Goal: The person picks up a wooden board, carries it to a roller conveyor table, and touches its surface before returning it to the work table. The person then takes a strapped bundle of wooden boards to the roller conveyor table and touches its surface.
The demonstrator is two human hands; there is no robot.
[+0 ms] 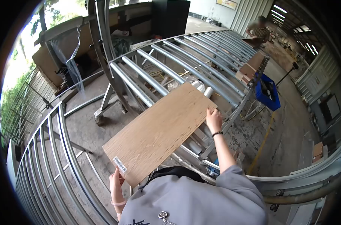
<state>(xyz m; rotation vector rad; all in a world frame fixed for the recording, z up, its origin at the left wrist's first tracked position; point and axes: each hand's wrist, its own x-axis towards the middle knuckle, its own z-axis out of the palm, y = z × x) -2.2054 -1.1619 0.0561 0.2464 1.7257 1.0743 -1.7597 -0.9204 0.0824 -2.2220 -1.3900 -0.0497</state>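
Board (155, 131) out in front of us, tilted across the view over the near end of the roller track; whether it touches any rollers (145, 75) we cannot tell. Our left hand (117, 184) is curled on its near corner, thumb beside the label (120, 164); our right hand (214, 120) pinches the edge by the opposite corner, closed but for the board's thickness. Held only at the ends, the board could twist if one hand slackens; a dipped corner might lodge between rollers. Grain along the near edge looks rough, so splinters seem possible. Clear plastic (193, 80) lies just past the board and might snag it. Farther out: stacked boards (249, 68) on the track's right side, a blue bin (258, 92) beside them, a co-worker (258, 32) well apart. Left of us, a barred rack (71, 159) hems that side.
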